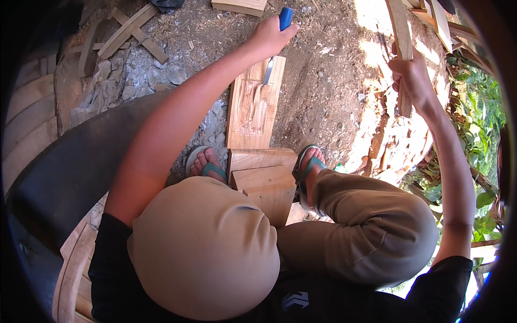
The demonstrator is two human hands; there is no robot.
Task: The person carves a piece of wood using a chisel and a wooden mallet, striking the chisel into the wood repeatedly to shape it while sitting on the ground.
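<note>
My left hand (271, 37) is closed round the blue handle of a chisel (286, 18). Its metal blade points down onto a wooden board (242, 116), whose upper face has a rough, splintered recess cut into it. Off to the right, my right hand (412, 76) grips a rough length of wood (399, 27), raised and well apart from the chisel. The board's near end lies against stacked wooden blocks (269, 191) between my feet.
Crossed wood offcuts (129, 31) and grey rubble (126, 81) lie at the far left. A dark curved panel (70, 156) stands beside my left arm. Another wood block (239, 5) is at the far edge. Green plants (482, 129) grow at the right.
</note>
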